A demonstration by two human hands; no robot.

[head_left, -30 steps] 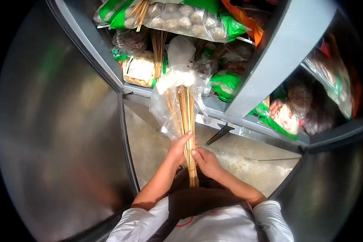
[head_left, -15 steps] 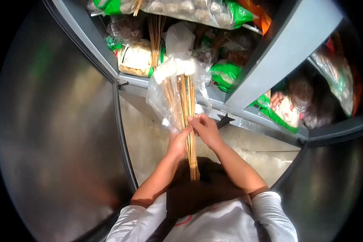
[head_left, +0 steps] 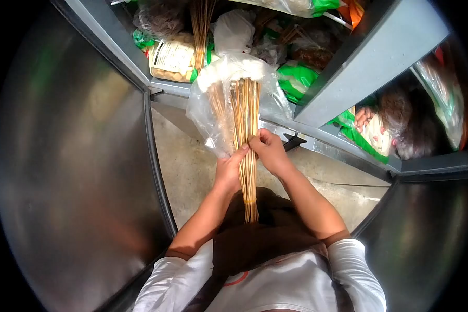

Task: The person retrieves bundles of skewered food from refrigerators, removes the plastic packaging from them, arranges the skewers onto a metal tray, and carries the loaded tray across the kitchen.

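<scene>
A bundle of thin wooden skewers [head_left: 248, 171] hangs in front of my body, tied near its lower end. My left hand [head_left: 231, 169] is wrapped round the bundle at mid-length, thumb on top. On the other side, my right hand [head_left: 269, 151] pinches the skewers with thumb and fingers. A clear plastic bag [head_left: 200, 114] surrounds the upper ends, where white pieces [head_left: 244, 69] show through. More skewers lie inside the bag at the left.
An open cabinet with a grey frame [head_left: 369, 57] holds bagged food [head_left: 172, 60], green-marked packs [head_left: 299, 80] and upright skewers [head_left: 200, 31]. Dark doors stand open at left [head_left: 78, 171] and right [head_left: 421, 229]. A black latch [head_left: 295, 141] juts from the edge.
The skewers fan out more widely at their upper part. My right hand has moved slightly up and right, and the bundle sits a little higher. The cabinet view has shifted slightly.
</scene>
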